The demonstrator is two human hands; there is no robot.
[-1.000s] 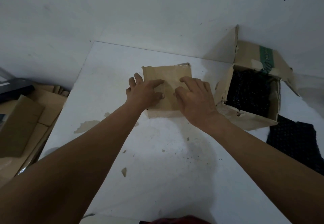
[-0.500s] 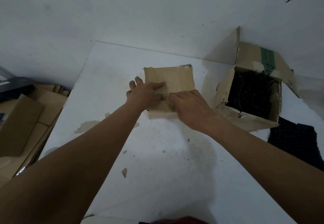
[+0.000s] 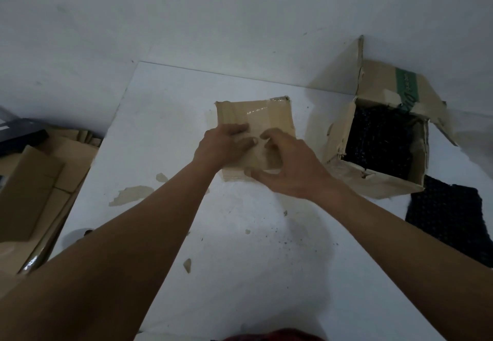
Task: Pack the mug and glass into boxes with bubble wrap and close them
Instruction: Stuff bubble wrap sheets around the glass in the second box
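A small brown cardboard box (image 3: 264, 116) sits in the middle of the white table (image 3: 240, 247), its top flaps folded down. My left hand (image 3: 224, 144) presses flat on the near part of the top. My right hand (image 3: 288, 164) grips the near front flap, thumb under the edge and fingers curled on top. To the right stands a larger open cardboard box (image 3: 373, 180) lined with black bubble wrap (image 3: 381, 140). The mug and the glass are not visible.
A loose piece of black bubble wrap (image 3: 450, 215) lies at the table's right edge. Flattened cardboard (image 3: 34, 180) is stacked off the table's left side. Torn paper scraps (image 3: 130, 195) dot the table. White walls close in behind.
My right hand has slid from the middle of the small box's top toward its near edge and now curls around the front flap. The left hand has stayed pressed on top.
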